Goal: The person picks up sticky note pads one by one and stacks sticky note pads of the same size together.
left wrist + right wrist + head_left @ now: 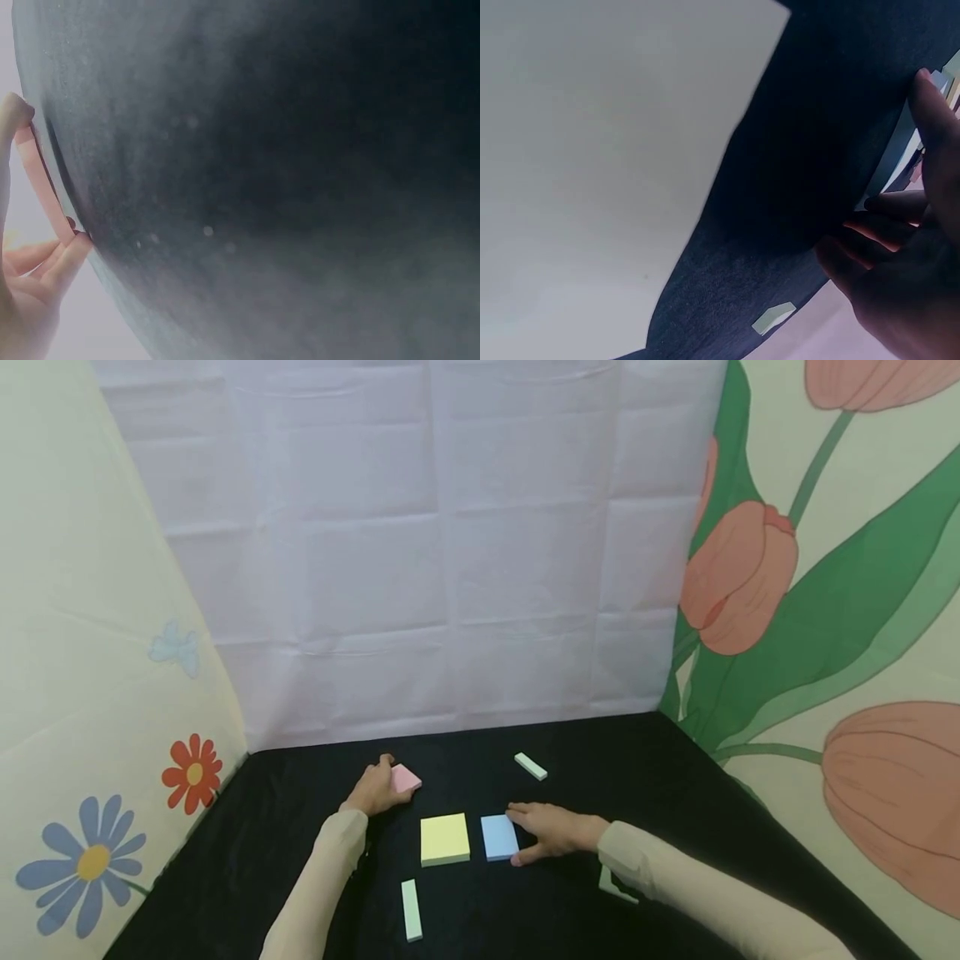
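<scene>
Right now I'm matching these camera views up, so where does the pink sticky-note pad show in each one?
Head: pink pad lies left of centre on the black cloth, gripped by the left hand.
Left wrist: seen edge-on at the far left, pinched between fingers.
Right wrist: cannot tell; the right hand blocks that side.
Shared landmark: the black cloth.

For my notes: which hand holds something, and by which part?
The left hand pinches the pink pad by its opposite edges. The right hand only touches the blue pad.
</scene>
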Tool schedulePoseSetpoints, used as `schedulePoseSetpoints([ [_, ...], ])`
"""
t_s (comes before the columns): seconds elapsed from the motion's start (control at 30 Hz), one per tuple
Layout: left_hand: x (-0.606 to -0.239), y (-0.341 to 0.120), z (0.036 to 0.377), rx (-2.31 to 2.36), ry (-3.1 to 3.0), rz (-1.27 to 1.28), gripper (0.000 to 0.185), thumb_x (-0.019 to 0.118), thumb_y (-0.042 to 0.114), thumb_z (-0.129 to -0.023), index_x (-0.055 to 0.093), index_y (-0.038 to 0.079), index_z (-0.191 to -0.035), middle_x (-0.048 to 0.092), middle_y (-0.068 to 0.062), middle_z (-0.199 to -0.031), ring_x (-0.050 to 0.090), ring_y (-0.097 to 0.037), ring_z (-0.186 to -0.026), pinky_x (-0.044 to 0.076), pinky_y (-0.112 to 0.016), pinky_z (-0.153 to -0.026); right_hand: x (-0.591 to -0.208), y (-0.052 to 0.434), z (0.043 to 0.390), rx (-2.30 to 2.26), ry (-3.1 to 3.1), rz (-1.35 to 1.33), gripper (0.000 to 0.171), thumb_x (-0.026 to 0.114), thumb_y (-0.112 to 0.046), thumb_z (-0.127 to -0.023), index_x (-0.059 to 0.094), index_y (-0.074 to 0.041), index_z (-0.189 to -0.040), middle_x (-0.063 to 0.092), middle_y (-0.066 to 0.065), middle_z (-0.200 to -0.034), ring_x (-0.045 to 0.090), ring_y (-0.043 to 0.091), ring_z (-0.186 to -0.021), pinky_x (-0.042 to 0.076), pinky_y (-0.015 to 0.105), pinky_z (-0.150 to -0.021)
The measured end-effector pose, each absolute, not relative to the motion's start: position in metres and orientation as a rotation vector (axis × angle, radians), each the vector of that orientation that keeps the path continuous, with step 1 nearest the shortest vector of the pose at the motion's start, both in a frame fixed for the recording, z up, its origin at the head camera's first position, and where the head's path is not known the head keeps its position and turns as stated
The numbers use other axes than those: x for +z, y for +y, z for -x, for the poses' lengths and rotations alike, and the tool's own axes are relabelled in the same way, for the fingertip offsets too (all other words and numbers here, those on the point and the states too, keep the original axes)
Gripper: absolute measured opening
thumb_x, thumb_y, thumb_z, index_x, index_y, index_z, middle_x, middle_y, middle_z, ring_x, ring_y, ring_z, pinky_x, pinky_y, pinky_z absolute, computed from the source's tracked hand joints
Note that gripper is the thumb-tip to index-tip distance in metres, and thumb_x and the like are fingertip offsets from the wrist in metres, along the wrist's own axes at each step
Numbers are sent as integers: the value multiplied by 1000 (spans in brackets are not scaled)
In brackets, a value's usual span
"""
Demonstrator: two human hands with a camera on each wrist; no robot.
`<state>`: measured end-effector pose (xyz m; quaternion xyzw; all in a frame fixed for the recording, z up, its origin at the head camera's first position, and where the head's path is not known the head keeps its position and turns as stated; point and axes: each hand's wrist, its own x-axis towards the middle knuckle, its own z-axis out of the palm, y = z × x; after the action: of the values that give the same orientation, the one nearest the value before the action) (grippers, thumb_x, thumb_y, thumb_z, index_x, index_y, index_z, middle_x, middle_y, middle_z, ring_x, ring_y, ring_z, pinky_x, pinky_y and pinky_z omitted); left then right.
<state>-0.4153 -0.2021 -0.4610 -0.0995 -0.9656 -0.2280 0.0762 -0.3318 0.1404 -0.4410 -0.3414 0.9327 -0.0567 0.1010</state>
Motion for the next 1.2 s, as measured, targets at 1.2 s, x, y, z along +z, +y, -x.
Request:
schedulePoseSetpoints([
  [1.2,-445,-195,399,-682,-2888,424,81,79,37,-81,42,-7,-138,59,-21,-111,56,-26,-88,51,-40,-79,-439,141,332,-205,2737,1006,79,69,-49,-89,44,-1,-146,39,19,-152,40,33,-137,34,48,-108],
])
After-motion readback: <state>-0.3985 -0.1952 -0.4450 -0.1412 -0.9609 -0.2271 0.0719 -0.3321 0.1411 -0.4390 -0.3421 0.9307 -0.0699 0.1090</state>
